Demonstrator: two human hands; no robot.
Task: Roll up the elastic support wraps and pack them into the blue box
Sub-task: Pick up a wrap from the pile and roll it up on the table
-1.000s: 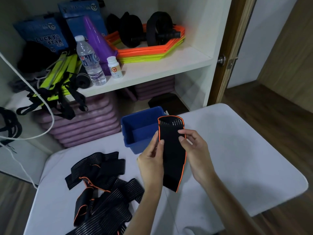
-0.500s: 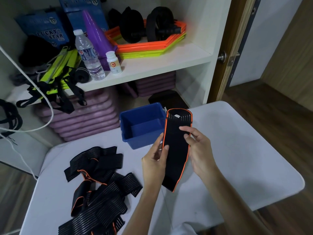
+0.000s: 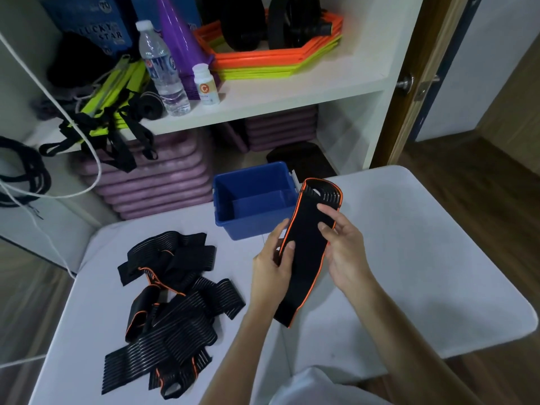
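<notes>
Comparing with a second ago, I see the wrap has tilted: its top end now leans right, past the near right corner of the blue box, and it is held higher above the counter. My left hand grasps the left orange edge, thumb on the black face; my right hand has slid up, its fingers curled round the right edge. Both grips are closed on the wrap, which hangs flat between them, not yet rolled. I judge this as straightening it before starting the roll from one end. The box looks empty, and the other wraps lie in a loose pile on the counter's left, so the task is barely begun.
</notes>
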